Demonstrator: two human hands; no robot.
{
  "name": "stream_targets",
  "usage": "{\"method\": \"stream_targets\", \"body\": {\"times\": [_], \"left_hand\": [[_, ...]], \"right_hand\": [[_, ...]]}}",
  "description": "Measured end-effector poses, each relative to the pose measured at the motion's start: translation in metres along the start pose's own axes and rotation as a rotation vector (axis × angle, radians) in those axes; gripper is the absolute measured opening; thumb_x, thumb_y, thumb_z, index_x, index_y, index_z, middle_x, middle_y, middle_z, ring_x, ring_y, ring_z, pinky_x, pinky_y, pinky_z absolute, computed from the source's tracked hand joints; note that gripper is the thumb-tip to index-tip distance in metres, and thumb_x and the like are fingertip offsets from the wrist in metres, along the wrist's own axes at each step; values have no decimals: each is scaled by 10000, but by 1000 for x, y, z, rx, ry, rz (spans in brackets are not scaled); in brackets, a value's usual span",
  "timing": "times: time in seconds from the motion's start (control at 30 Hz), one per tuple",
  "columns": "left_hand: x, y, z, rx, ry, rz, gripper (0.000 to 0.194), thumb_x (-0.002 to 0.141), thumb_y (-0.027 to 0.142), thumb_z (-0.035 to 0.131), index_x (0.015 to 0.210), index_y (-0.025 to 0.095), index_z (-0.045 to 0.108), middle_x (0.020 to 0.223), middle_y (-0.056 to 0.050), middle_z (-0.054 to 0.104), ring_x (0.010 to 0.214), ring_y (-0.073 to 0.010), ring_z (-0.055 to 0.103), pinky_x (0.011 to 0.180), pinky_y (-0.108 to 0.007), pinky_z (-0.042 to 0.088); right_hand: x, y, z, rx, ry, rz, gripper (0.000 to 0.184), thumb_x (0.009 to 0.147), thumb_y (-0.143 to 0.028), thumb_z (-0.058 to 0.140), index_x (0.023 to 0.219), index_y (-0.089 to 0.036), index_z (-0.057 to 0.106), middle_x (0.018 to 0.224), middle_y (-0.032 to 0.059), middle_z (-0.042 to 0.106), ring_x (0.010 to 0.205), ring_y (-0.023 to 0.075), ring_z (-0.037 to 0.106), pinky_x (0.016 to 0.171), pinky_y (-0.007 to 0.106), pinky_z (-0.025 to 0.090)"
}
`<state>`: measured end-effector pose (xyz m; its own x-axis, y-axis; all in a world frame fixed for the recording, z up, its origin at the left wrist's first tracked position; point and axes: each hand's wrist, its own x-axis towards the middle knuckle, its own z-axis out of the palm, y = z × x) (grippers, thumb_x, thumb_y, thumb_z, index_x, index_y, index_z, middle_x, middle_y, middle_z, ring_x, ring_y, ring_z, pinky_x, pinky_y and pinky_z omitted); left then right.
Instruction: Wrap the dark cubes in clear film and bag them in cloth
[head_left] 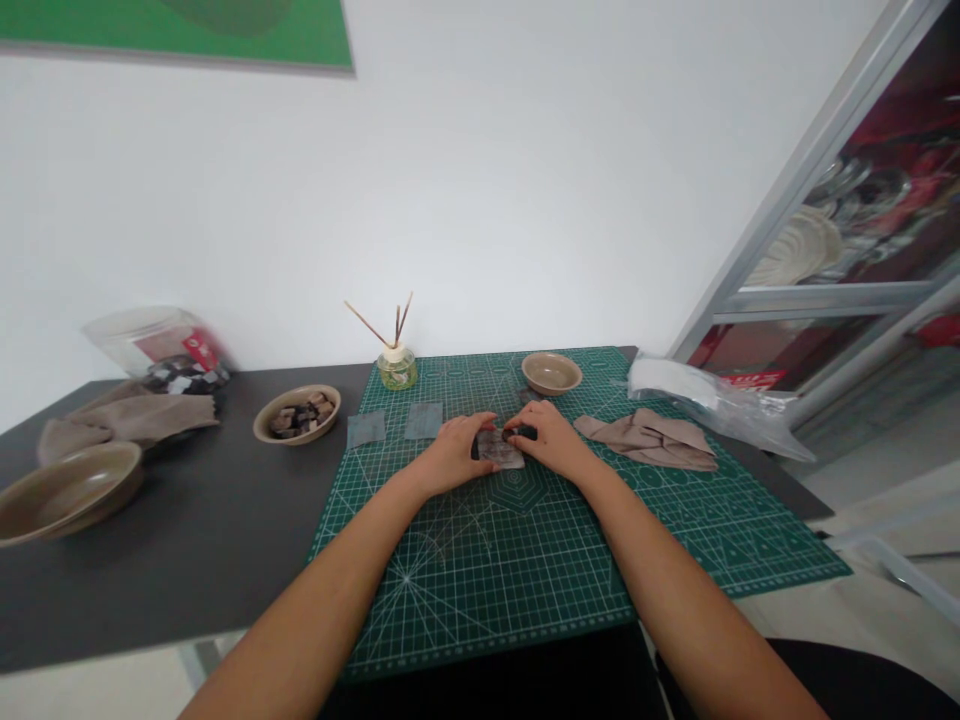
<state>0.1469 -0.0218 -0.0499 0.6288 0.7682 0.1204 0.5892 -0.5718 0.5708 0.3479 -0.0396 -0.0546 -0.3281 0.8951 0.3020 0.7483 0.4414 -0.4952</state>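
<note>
**Both hands meet over a small grey patch on the green mat**

A grey patch (504, 455) lies near the middle of the green mat (525, 560), between the two hands. It is met at its nine o'clock side by the left hand (450, 452), whose thumb and fingers are curved and spread apart, with the tips at its edges. A small dark piece (519, 434) is held between the thumb and fingers of the right hand (556, 440), over the patch's two o'clock part; its exact shape is hidden by the fingers.

From the hands, two blue-grey squares (424, 421) are laid apart at nine to ten o'clock on the mat, and the reed bottle (397, 368) is set at ten o'clock. An open bowl (551, 374) is seen at one o'clock, with a dark scrap (529, 397) partly hidden beyond the right hand. A crumpled brown cloth (652, 440) is spread at three o'clock, and a clear bag (705, 395) is placed past it, towards two o'clock.

On the dark tabletop (247, 520), a bowl of cubes (298, 414) is set at nine o'clock. Farther out that way are seen a taupe cloth (150, 417), a large bowl (71, 490) and, behind the cloth, a tub (154, 345).
</note>
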Motion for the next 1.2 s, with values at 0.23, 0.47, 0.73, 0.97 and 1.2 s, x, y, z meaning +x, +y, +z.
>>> {"method": "stream_targets", "body": {"times": [0.23, 0.47, 0.73, 0.97, 1.2], "left_hand": [[0, 0, 0, 11, 11, -4, 706, 687, 253, 765, 1313, 176, 448, 1310, -123, 568, 1232, -294, 503, 1057, -457, 368], [1, -4, 1, 9, 18, 8, 712, 690, 271, 757, 1324, 200, 440, 1340, -113, 545, 1231, -293, 506, 1056, -461, 376], [0, -1, 0, -9, 11, -1, 708, 685, 257, 760, 1317, 192, 448, 1331, -111, 553, 1234, -293, 505, 1058, -455, 375], [0, 0, 0, -6, 7, -5, 708, 683, 256, 759, 1315, 198, 445, 1312, -110, 571, 1231, -296, 510, 1056, -466, 372], [0, -1, 0, 1, 16, 0, 693, 690, 282, 754, 1311, 207, 454, 1323, -106, 560, 1227, -302, 508, 1044, -467, 383]], "right_hand": [[0, -4, 1, 97, -68, -104, 131, 747, -140, 713, 867, -191, 698, 919, 45, 582, 927, 203, 494, 870, 373, 401], [2, -2, 5, 25, -1, -44, 158, 763, -136, 692, 914, -180, 699, 885, 57, 581, 916, 220, 491, 847, 389, 405], [-3, 0, -1, 68, -5, -82, 178, 785, -204, 696, 963, -210, 696, 969, 60, 559, 982, 222, 478, 906, 409, 395], [-1, 0, 1, 12, -9, -93, 57, 827, -186, 647, 850, -196, 697, 923, 60, 550, 934, 213, 474, 877, 400, 391], [-3, -13, -4, 119, -63, -151, 111, 797, -95, 638, 849, -193, 637, 916, 42, 596, 921, 202, 495, 852, 370, 412]]}}
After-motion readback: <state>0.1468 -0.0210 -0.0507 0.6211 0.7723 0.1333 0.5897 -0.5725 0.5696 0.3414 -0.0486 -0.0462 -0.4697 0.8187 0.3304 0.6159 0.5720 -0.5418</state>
